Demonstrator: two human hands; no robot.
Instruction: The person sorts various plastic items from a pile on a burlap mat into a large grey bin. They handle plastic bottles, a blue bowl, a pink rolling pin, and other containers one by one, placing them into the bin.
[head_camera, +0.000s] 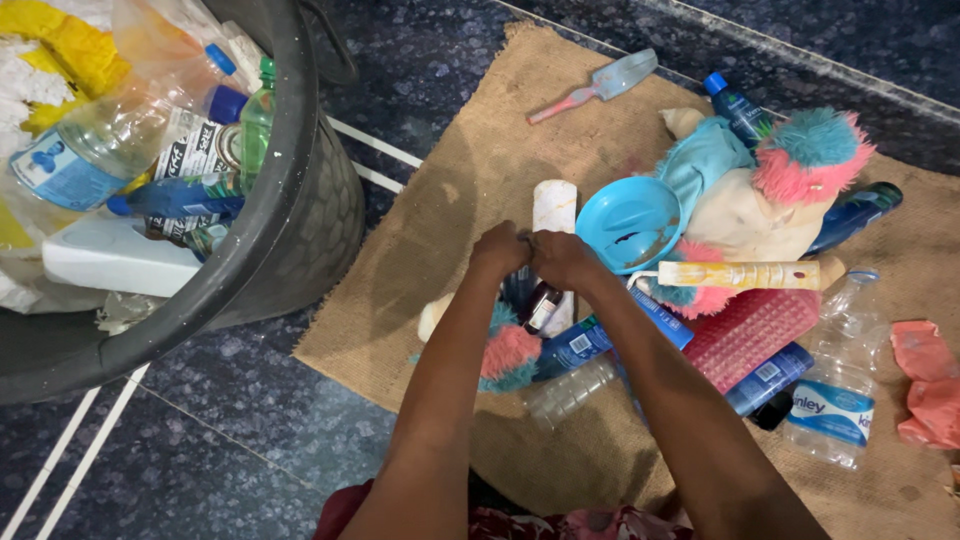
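Observation:
My left hand (498, 249) and my right hand (562, 258) meet over the burlap mat (450, 200), fingers pinched together on a small thing that I cannot make out. Just below them stands a small dark brown bottle (541, 308) with a white label, next to a white cylindrical bottle (554, 206). A dark blue bottle (572, 346) lies under my right forearm.
A black tub (300, 200) at the left is full of plastic bottles and a white container. On the mat lie a blue bowl (630, 222), a plush toy (760, 190), a pink brush (750, 335), a clear water bottle (835, 385), a scoop (600, 85) and a pink cloth (930, 385).

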